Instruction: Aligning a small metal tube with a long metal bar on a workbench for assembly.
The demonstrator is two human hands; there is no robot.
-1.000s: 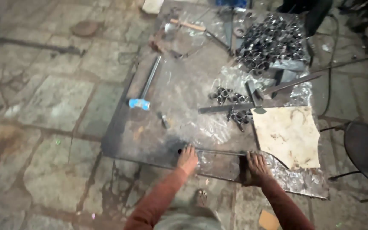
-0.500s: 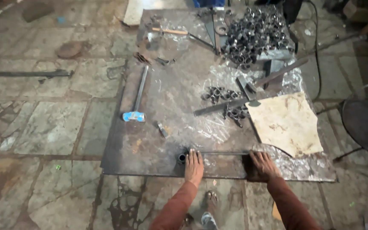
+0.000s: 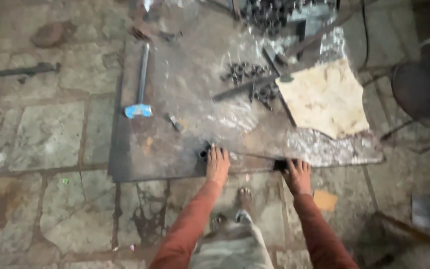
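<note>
My left hand [image 3: 218,164] and my right hand [image 3: 298,175] rest palm down near the front edge of a rusty steel plate [image 3: 155,149] lying on the stone floor. Each hand presses on one end of a flat metal bar [image 3: 252,160] that runs along that edge. A small dark ring [image 3: 203,153] sits just left of my left fingers. A dark block [image 3: 279,164] lies at the bar's right end, by my right fingers. Both sleeves are rust-red.
On the plate lie a long rod [image 3: 143,69] with a blue end [image 3: 138,110], clusters of short metal rings [image 3: 240,72], an angle bar [image 3: 245,87] and a pale slab [image 3: 324,97]. A heap of tube pieces [image 3: 274,12] is at the far end. My feet [image 3: 245,197] stand at the plate's edge.
The view has dropped closer to the plate and shifted. Both hands stay on the bar at the front edge, in about the same places along it.
</note>
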